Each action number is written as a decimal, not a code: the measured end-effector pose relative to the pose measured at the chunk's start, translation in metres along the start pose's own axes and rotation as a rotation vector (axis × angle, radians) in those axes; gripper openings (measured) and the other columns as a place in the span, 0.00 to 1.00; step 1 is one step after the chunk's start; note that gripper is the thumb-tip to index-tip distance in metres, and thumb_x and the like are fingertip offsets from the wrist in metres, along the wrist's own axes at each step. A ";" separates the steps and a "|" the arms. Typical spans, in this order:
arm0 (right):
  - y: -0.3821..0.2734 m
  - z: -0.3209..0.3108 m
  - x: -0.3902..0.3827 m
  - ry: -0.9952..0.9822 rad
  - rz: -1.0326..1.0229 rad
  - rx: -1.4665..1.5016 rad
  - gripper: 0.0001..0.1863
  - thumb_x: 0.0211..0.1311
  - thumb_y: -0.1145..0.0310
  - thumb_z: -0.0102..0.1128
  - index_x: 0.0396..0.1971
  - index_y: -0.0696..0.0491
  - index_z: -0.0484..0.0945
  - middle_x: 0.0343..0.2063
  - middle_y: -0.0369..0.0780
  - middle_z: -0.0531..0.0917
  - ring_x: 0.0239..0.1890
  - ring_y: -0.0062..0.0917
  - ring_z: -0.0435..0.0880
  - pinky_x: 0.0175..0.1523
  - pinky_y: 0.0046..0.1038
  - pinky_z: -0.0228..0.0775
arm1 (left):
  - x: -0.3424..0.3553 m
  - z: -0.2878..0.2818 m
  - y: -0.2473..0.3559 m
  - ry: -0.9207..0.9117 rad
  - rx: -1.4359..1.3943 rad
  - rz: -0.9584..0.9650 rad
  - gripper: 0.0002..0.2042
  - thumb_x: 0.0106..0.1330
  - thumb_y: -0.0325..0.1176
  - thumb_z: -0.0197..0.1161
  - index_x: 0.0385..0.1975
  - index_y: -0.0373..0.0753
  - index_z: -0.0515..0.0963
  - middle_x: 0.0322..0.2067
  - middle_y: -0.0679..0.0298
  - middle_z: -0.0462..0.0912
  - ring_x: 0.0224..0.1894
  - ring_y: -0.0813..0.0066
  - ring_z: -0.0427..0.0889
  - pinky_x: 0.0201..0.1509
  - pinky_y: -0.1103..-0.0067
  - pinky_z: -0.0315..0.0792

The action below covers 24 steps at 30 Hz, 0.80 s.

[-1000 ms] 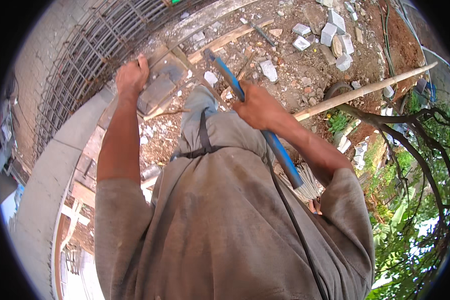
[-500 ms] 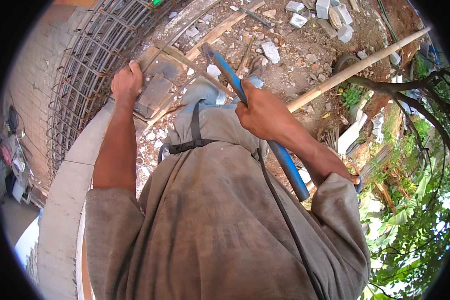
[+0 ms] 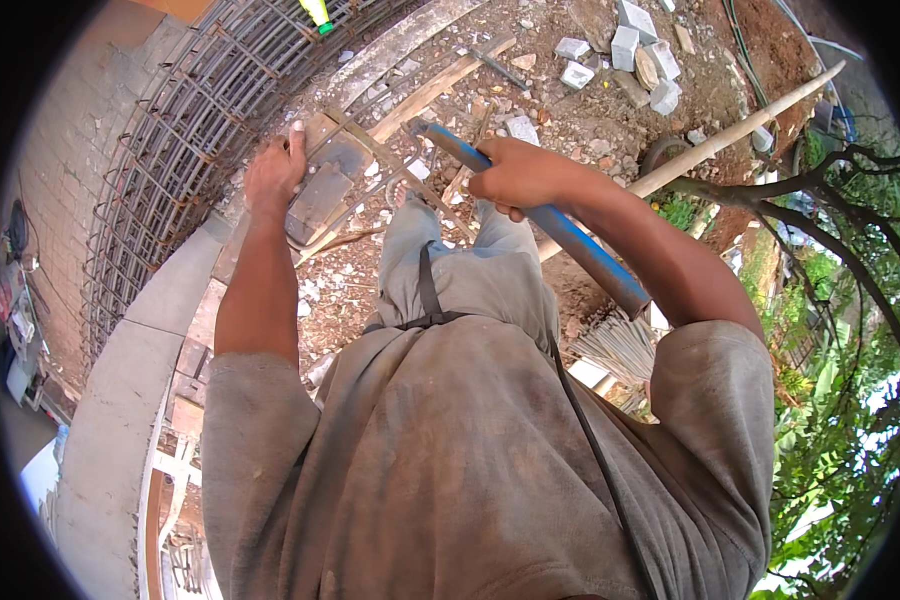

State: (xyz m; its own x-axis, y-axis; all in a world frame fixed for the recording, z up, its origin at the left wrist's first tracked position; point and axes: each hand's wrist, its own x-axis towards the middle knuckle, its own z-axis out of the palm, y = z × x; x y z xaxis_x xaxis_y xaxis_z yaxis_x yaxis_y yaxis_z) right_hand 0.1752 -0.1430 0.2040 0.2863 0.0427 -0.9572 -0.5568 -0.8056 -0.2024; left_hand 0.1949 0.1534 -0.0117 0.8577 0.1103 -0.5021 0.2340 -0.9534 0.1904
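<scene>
Your right hand (image 3: 518, 180) was wrapped firmly around the blue pipe (image 3: 598, 258), its fingers curled under and no gap left in the grip. Your left hand (image 3: 274, 172) was half curled with the thumb raised, at the near-left edge of the wooden board (image 3: 322, 192); I could not tell whether its fingers had hold of anything or just rested there. The pipe slanted across in front of you, its dark end (image 3: 417, 126) near the narrow strip (image 3: 410, 172) beside the board, though contact was unclear. The step in hand looked like lining up the pipe with your left side braced. The next move seemed to call for a steady right wrist, a careful check of that dark end, and left fingers clear of it. Farther out, the steel cage (image 3: 185, 125) lay beyond your left hand, and the long pole (image 3: 745, 135) slanted off to your right.
</scene>
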 end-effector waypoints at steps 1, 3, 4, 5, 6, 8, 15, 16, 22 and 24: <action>0.001 -0.008 -0.011 -0.093 -0.015 0.041 0.19 0.58 0.65 0.58 0.44 0.62 0.73 0.16 0.37 0.76 0.17 0.23 0.77 0.25 0.31 0.72 | 0.000 -0.002 0.001 -0.024 -0.007 -0.014 0.39 0.70 0.68 0.32 0.55 0.42 0.80 0.51 0.50 0.82 0.56 0.50 0.79 0.62 0.61 0.69; 0.004 -0.017 -0.039 -0.199 0.092 0.196 0.23 0.61 0.67 0.58 0.55 0.57 0.68 0.18 0.32 0.72 0.14 0.16 0.72 0.19 0.24 0.68 | 0.001 -0.006 0.003 -0.099 0.000 -0.050 0.39 0.70 0.69 0.32 0.53 0.41 0.81 0.51 0.49 0.82 0.56 0.50 0.79 0.61 0.62 0.69; 0.004 -0.019 -0.051 -0.238 0.159 0.339 0.26 0.64 0.68 0.57 0.61 0.55 0.64 0.18 0.31 0.70 0.13 0.14 0.70 0.16 0.20 0.65 | 0.000 -0.008 0.003 -0.131 0.002 -0.066 0.39 0.70 0.69 0.33 0.52 0.41 0.81 0.50 0.49 0.83 0.56 0.51 0.79 0.61 0.62 0.69; 0.001 -0.024 -0.056 -0.251 0.200 0.358 0.25 0.64 0.69 0.56 0.60 0.54 0.64 0.18 0.30 0.70 0.13 0.13 0.69 0.15 0.19 0.64 | 0.000 -0.010 0.003 -0.155 -0.031 -0.059 0.40 0.69 0.69 0.33 0.50 0.39 0.82 0.49 0.48 0.83 0.56 0.52 0.80 0.61 0.62 0.69; -0.003 -0.029 -0.060 -0.266 0.245 0.380 0.24 0.64 0.70 0.55 0.59 0.54 0.64 0.19 0.30 0.70 0.12 0.12 0.68 0.14 0.18 0.63 | -0.001 -0.012 0.002 -0.191 -0.052 -0.067 0.40 0.69 0.70 0.33 0.50 0.40 0.82 0.49 0.47 0.83 0.55 0.51 0.80 0.61 0.62 0.69; -0.016 -0.037 -0.063 -0.270 0.319 0.389 0.23 0.64 0.71 0.54 0.59 0.53 0.63 0.19 0.30 0.70 0.11 0.11 0.67 0.12 0.17 0.61 | 0.000 -0.016 0.002 -0.212 -0.072 -0.044 0.40 0.68 0.70 0.33 0.52 0.41 0.81 0.48 0.45 0.83 0.55 0.49 0.80 0.61 0.62 0.69; -0.058 -0.065 -0.052 -0.284 0.461 0.334 0.33 0.59 0.73 0.58 0.66 0.54 0.59 0.15 0.29 0.65 0.09 0.11 0.63 0.10 0.16 0.56 | 0.000 -0.021 0.001 -0.216 -0.114 -0.040 0.41 0.68 0.71 0.33 0.52 0.41 0.81 0.47 0.46 0.84 0.54 0.51 0.81 0.60 0.62 0.70; -0.058 -0.060 -0.051 -0.278 0.405 0.268 0.34 0.58 0.72 0.59 0.65 0.56 0.59 0.16 0.30 0.67 0.09 0.13 0.64 0.11 0.19 0.59 | 0.000 -0.020 0.001 -0.224 -0.130 -0.056 0.41 0.68 0.70 0.33 0.52 0.41 0.81 0.47 0.46 0.84 0.54 0.51 0.81 0.60 0.62 0.70; -0.019 0.034 -0.062 0.030 0.234 -0.152 0.27 0.55 0.65 0.56 0.51 0.66 0.65 0.36 0.60 0.81 0.34 0.49 0.85 0.45 0.43 0.76 | 0.005 -0.015 0.000 -0.231 -0.109 -0.081 0.41 0.69 0.70 0.31 0.52 0.39 0.81 0.46 0.48 0.84 0.55 0.53 0.81 0.59 0.62 0.70; -0.004 0.047 -0.065 0.067 0.177 -0.138 0.26 0.55 0.66 0.56 0.51 0.67 0.66 0.38 0.64 0.80 0.43 0.56 0.82 0.52 0.46 0.72 | 0.005 -0.014 0.002 -0.248 -0.091 -0.093 0.40 0.69 0.69 0.31 0.53 0.41 0.81 0.46 0.48 0.84 0.55 0.52 0.81 0.61 0.62 0.69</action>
State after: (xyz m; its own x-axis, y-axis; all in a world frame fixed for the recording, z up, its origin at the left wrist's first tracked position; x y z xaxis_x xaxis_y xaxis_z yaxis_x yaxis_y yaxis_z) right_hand 0.1228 -0.1149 0.2571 0.2475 -0.1425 -0.9584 -0.4925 -0.8703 0.0023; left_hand 0.2059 0.1562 -0.0014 0.6952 0.1138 -0.7097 0.3566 -0.9119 0.2031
